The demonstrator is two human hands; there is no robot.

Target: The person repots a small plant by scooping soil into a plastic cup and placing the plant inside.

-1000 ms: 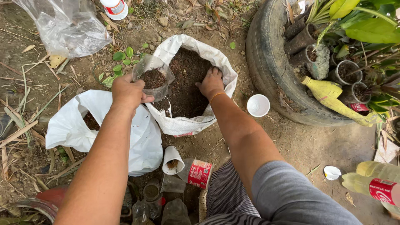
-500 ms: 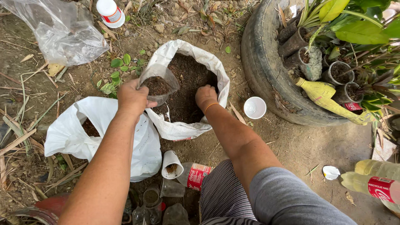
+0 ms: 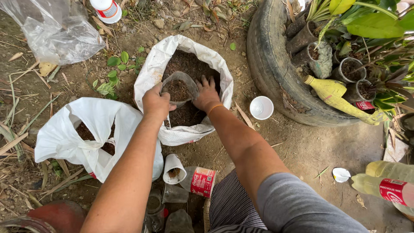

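My left hand [image 3: 156,103] grips the near rim of a clear cut-off plastic bottle pot [image 3: 177,87] partly filled with dark soil. It is held over the open mouth of a white woven sack [image 3: 152,73] full of soil. My right hand [image 3: 206,94] rests palm down on the soil in the sack, its fingers spread right beside the pot; an orange band sits on the wrist.
A second white bag [image 3: 86,133] with soil lies at the left. A white cup [image 3: 261,107] stands by an old tyre planter [image 3: 276,69] holding potted plants. Cut bottles and a cup [image 3: 173,169] lie near my knees. A clear plastic bag [image 3: 56,32] is at top left.
My right hand has come up out of the sack's soil toward the pot. The left hand has kept the pot over the sack, shifting slightly.
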